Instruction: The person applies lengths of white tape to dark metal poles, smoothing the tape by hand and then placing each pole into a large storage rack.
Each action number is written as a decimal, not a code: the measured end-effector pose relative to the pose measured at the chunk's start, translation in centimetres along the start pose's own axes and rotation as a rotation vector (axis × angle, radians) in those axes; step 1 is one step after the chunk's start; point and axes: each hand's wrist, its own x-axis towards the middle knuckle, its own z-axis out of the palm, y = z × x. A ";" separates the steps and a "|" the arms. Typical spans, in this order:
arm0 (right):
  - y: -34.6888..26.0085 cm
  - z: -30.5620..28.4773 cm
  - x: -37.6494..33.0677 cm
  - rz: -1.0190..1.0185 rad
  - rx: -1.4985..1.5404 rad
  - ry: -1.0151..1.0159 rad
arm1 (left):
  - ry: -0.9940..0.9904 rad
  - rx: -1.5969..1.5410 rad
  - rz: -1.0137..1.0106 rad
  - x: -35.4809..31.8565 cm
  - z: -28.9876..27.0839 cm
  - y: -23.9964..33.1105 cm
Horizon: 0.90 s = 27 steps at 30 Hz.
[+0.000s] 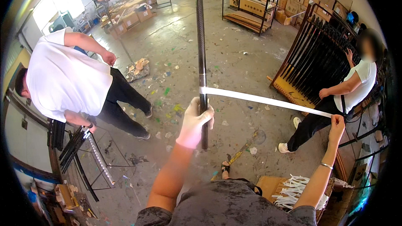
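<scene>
My left hand point(195, 121), in a white glove, is wrapped round a long black tube point(201, 46) near its lower end. The tube stands nearly upright and runs out of the top of the picture. Just above the glove, one end of a white strip point(264, 100) lies against the tube. From there the strip stretches taut to the right and slightly down. Its other end is pinched in my bare right hand point(337, 127), with a bracelet on that wrist. More white strips point(293, 188) lie in a cardboard box point(268, 182) beside my right forearm.
At left, a person in white point(75, 75) bends over black tubes point(73, 150) on a stand. Another person point(351, 83) at right touches a slanted rack point(310, 54) of black rods. Farther back are a shelf cart point(251, 8) and cardboard boxes point(130, 19). Scraps litter the floor point(167, 75).
</scene>
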 end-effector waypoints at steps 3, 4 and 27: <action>0.5 -0.9 0.0 0.008 -0.033 0.016 | -0.066 -0.074 -0.066 0.1 -0.3 0.3; 0.6 -1.0 0.0 0.014 -0.034 0.011 | -0.088 -0.166 -0.087 0.2 -0.3 0.5; 2.9 -4.5 -0.8 0.096 -0.095 0.020 | -0.032 -0.049 -0.094 1.6 0.1 0.0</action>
